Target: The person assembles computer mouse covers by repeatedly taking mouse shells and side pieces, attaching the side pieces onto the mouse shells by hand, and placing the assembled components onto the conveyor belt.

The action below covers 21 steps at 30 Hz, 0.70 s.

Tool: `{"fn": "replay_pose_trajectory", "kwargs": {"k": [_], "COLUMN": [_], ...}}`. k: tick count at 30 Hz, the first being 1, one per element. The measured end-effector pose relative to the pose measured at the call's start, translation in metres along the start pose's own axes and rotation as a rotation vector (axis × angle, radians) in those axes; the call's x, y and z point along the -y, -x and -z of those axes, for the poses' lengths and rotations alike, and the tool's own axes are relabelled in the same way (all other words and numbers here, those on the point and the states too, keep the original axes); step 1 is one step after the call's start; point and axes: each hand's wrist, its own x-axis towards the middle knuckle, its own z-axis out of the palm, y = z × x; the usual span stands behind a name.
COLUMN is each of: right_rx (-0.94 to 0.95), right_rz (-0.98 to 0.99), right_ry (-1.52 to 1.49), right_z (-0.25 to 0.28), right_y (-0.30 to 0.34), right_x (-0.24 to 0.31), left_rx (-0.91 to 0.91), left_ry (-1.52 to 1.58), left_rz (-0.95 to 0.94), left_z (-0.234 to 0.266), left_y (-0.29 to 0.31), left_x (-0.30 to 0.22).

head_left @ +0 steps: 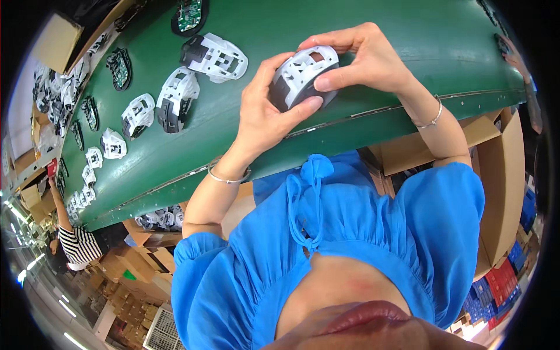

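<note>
Both hands hold one curved plastic mouse shell [298,74], white with cut-outs at the top and dark grey below, above the green belt. My left hand [261,111] is closed round its left side, with the thumb along the lower edge. On the other side my right hand [368,63] grips the shell between thumb and fingers; the thumb presses near its right edge. Left of my hands, a similar white and grey shell [224,58] lies on the belt, and another shell [177,96] lies beside it. The inside of the held shell is hidden.
The green belt [420,35] bears more shells [139,115] and black bases with green circuit boards [189,16] toward the left. Cardboard boxes [504,175] stand below its near edge. A person in a striped top [79,245] is at far left; another person's hand [512,55] shows far right.
</note>
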Motion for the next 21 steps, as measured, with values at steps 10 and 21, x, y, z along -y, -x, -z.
{"fn": "replay_pose_trajectory", "kwargs": {"k": [10,21], "right_rx": [0.026,0.072], "right_rz": [0.304,0.104], "right_ry": [0.405,0.523], "right_z": [0.004,-0.001], "right_y": [-0.010,-0.010], "right_x": [-0.004,0.015], "left_rx": [0.123,0.311], "left_ry": [-0.676,-0.425], "left_rz": [-0.121,0.405], "left_z": [0.023,0.051], "left_y": [-0.012,-0.020], "left_x": [-0.020,-0.056]}}
